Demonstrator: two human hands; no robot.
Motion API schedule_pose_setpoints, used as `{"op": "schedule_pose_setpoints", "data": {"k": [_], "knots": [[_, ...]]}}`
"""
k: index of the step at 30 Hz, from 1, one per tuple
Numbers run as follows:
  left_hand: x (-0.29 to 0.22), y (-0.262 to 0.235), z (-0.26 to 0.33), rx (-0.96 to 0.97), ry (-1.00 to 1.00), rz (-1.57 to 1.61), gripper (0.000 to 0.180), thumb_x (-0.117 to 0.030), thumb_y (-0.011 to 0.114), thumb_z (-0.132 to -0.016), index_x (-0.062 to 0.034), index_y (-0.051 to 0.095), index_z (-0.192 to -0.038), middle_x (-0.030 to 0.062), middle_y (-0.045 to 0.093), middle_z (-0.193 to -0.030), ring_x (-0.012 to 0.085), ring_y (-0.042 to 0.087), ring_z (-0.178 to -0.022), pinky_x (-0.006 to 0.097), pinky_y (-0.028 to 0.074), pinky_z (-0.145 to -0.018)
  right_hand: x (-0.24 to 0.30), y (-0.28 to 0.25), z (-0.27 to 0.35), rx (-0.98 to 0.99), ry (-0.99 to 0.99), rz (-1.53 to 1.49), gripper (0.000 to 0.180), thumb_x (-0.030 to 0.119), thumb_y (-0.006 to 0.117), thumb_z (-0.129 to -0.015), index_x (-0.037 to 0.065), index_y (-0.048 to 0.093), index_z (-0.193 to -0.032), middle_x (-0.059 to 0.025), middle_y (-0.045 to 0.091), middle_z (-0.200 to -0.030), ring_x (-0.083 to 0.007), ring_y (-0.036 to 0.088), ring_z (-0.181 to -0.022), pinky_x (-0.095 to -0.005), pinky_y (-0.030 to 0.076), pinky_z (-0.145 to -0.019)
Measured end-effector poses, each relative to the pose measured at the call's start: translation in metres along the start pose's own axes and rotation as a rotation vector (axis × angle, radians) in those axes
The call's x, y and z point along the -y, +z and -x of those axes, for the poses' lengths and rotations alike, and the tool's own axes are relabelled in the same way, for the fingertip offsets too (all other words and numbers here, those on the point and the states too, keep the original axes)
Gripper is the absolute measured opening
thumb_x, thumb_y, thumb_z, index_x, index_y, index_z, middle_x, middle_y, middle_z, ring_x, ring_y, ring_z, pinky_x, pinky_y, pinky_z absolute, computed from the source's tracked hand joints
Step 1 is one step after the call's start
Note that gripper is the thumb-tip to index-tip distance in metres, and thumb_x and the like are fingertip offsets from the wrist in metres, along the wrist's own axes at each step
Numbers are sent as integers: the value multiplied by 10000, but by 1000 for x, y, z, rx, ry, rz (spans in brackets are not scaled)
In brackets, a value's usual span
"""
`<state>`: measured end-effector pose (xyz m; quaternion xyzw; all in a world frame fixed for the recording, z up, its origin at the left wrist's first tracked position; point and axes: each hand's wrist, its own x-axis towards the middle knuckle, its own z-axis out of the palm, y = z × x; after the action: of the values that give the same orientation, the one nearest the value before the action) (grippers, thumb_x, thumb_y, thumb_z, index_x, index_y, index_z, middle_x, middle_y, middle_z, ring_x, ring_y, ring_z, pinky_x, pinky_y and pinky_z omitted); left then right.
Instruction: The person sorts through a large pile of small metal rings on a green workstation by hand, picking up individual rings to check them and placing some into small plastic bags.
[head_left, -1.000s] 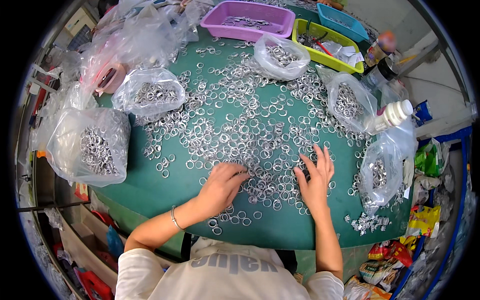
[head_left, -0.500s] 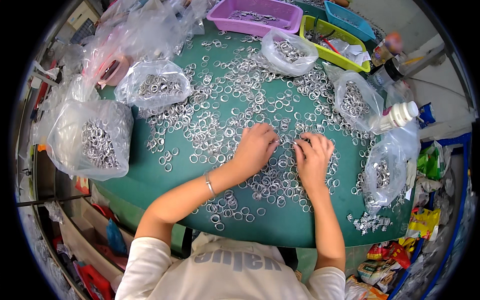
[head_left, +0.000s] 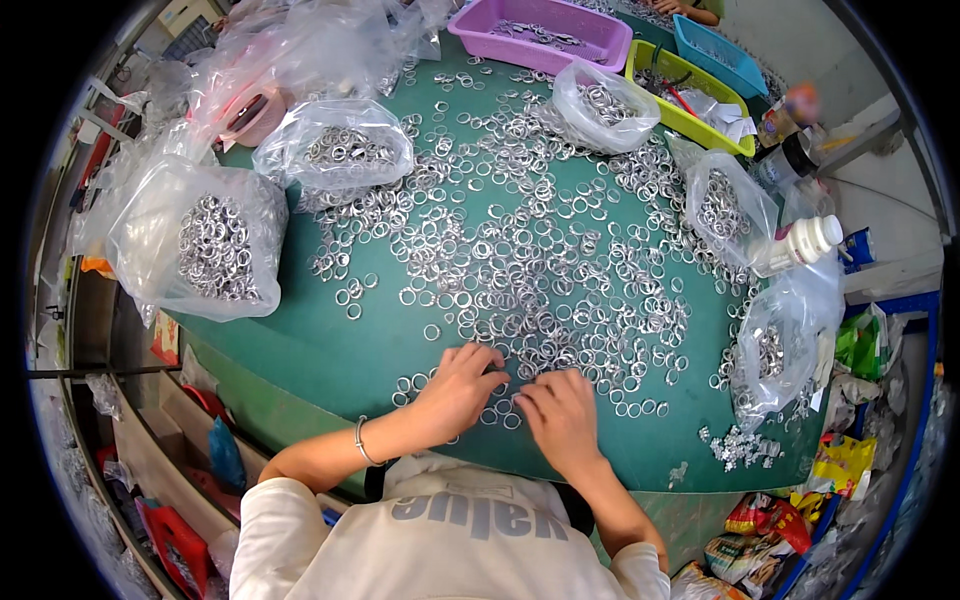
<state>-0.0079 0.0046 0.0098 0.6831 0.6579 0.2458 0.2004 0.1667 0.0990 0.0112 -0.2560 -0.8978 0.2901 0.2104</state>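
Loose silver-coloured metal rings [head_left: 545, 260] lie in a wide spread over the green table [head_left: 350, 370]. Close to its near edge, my left hand [head_left: 458, 392] rests low among the rings with fingers bent and the thumb a little apart from them. My right hand [head_left: 560, 415] faces it across a small gap, fingers half curled and apart. Both sets of fingertips are beside a small group of rings [head_left: 500, 412]. No ring shows clearly in either hand, though the undersides of the fingers are hidden.
Clear bags of rings stand at left [head_left: 215, 250], back left [head_left: 350, 150], back [head_left: 605, 105] and right [head_left: 720, 205]. Behind are purple [head_left: 545, 50], yellow-green [head_left: 690, 115] and blue baskets [head_left: 720, 55]. A white bottle [head_left: 800, 245] lies at right, small metal pieces [head_left: 740, 447] nearer. Another person's hand [head_left: 668, 7] shows at the back.
Both hands have drawn back toward me, from the middle of the rings to the near edge, and slightly left. The rings around them have shifted, and the whole view has tilted a little.
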Motion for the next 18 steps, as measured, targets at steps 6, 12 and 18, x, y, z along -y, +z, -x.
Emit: {"op": "schedule_pose_setpoints", "data": {"k": [6,12,18], "knots": [[-14,14,11,-126,-31,74,307,-73,686,-790,-37,610,-1085,158,499,-1209,360,458,-1159,473,378,-965,-20,-5,-10,13,-58,27,266,148,689,-808,68,657,-1060,-93,578,-1199,-299,513,-1140,-428,388,-916],[-18,23,25,-139,-1,43,310,-61,672,-802,-54,609,-1105,156,495,-1239,363,455,-1173,496,369,-983,-40,-11,3,-5,-41,303,237,106,667,-808,85,640,-1042,-88,537,-1276,-313,448,-1236,-508,316,-1003],[2,10,7,-161,29,-31,353,-43,669,-765,-100,643,-1112,120,498,-1270,332,461,-1165,454,379,-947,-62,-25,-5,-239,85,413,200,32,635,-783,55,623,-981,-116,543,-1220,-342,454,-1199,-491,295,-987]]}}
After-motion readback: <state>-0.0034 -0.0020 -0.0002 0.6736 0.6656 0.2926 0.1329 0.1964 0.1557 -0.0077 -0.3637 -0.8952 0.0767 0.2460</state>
